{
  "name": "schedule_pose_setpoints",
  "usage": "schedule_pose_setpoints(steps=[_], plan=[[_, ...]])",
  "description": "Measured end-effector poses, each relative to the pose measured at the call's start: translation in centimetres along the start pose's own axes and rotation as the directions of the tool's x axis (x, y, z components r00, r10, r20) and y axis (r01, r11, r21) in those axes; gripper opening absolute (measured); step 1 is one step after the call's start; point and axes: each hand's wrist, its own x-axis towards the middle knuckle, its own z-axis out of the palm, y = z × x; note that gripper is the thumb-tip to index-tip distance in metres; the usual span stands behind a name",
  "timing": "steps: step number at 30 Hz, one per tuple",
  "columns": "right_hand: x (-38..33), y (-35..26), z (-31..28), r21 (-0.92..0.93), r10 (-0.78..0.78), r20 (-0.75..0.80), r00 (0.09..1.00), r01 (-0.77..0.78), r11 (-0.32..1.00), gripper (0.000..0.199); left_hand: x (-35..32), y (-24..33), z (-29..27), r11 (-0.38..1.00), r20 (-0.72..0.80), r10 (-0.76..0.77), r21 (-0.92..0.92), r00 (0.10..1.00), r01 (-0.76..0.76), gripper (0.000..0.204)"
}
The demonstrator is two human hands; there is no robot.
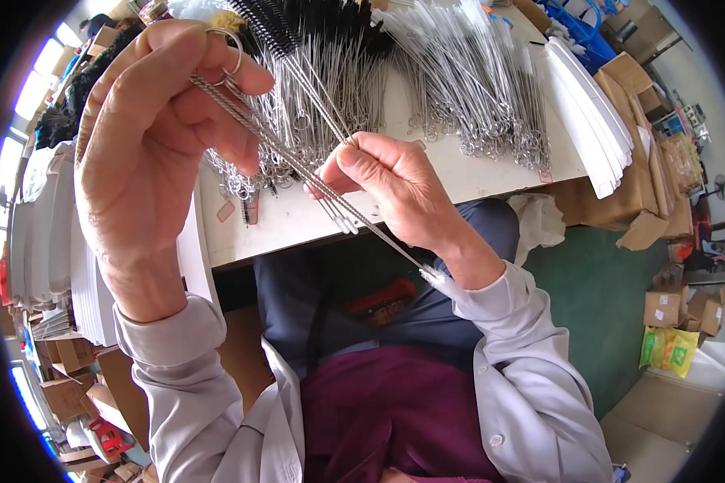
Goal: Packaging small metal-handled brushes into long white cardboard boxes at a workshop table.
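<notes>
My left hand (149, 153) is pinching the ring end (227, 48) of a few thin wire brushes (298, 165), grip closed tight, so they are hanging in a neat bunch. My right hand (395, 185) is closing its fingers around the middle, keeping them straight above the white counter (298, 221). More brushes (467, 88) are lying piled behind.

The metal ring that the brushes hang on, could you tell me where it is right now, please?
In the head view, upper left, the metal ring is pinched in the left hand, above the right hand and the white table.
</notes>
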Motion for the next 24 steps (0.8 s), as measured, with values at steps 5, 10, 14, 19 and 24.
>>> schedule_pose_setpoints(steps=[5,10,14,19,24], plan=[[-0.5,1.0,-0.6,0.056,0.075,-0.059,0.995,-0.072,0.996,0.037,0.3,-1.3,-0.8,1.0,-0.018,-0.013,-0.014,1.0,0.013,0.026],[-1.0,2.0,-1.1,0.153,0.145,-0.069,0.987,-0.133,0.979,0.039,0.8,-4.1,-2.8,0.976,-0.024,0.013,-0.217,1.0,-0.018,0.029],[-1.2,2.4,-1.6,0.17,0.186,-0.056,0.981,-0.174,0.97,0.04,0.8,-5.0,-3.0,0.977,-0.037,-0.05,-0.211,0.998,0.041,0.028],[-1.0,3.2,-1.9,0.162,0.156,-0.087,0.984,-0.141,0.977,0.042,1.0,-5.6,-3.1,0.978,-0.053,-0.04,-0.208,0.998,0.028,0.027],[-1.0,4.0,-2.2,0.135,0.115,-0.155,0.981,-0.094,0.986,0.041,0.9,-5.5,-3.3,0.98,-0.072,-0.039,-0.199,0.997,0.024,0.028]])
